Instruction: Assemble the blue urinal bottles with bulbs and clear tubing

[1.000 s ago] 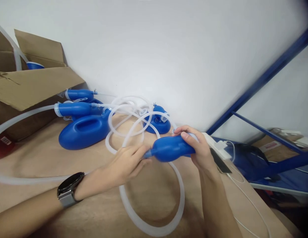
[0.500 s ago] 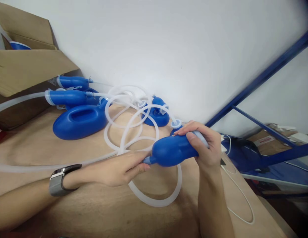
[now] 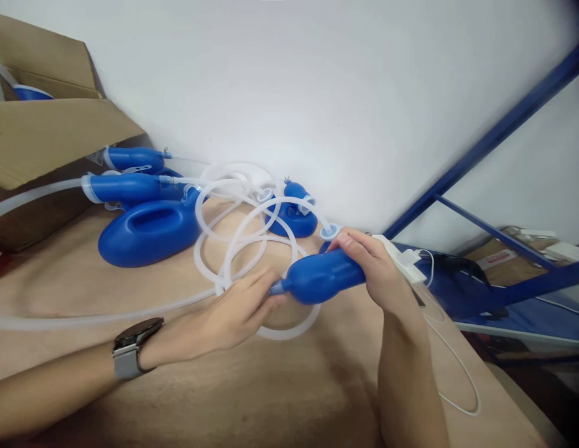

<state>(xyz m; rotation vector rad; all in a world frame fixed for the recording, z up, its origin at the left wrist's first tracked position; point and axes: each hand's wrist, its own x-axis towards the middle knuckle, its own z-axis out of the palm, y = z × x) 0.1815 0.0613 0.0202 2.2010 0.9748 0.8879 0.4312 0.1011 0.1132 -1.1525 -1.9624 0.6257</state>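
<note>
My right hand (image 3: pixel 375 264) is wrapped around the wide end of a blue plastic urinal funnel (image 3: pixel 317 277), held above the table. At the funnel's narrow end, my left hand (image 3: pixel 245 305) is closed with thumb and fingers pinching the spout, where a clear tube (image 3: pixel 289 333) seems to join; my fingers hide the exact joint. The tube curls below and behind the funnel in several loops. Just beyond my right fingers, a white-rimmed bottle mouth (image 3: pixel 329 231) has a tube running into it. Farther back lies another blue piece with a bottle (image 3: pixel 296 224).
At left, a blue handled bottle (image 3: pixel 149 233) lies on the wooden table (image 3: pixel 51 280), with two blue funnels (image 3: pixel 125 186) behind it. An open cardboard box (image 3: pixel 60 130) stands beside them. To the right are a white power strip (image 3: pixel 401 261), a cable and a blue metal frame (image 3: pixel 457 186).
My right hand has rolled over the funnel's wide end, covering the pale rim that showed before. The funnel has shifted slightly, and the tube loop beneath it has risen and grown smaller.
</note>
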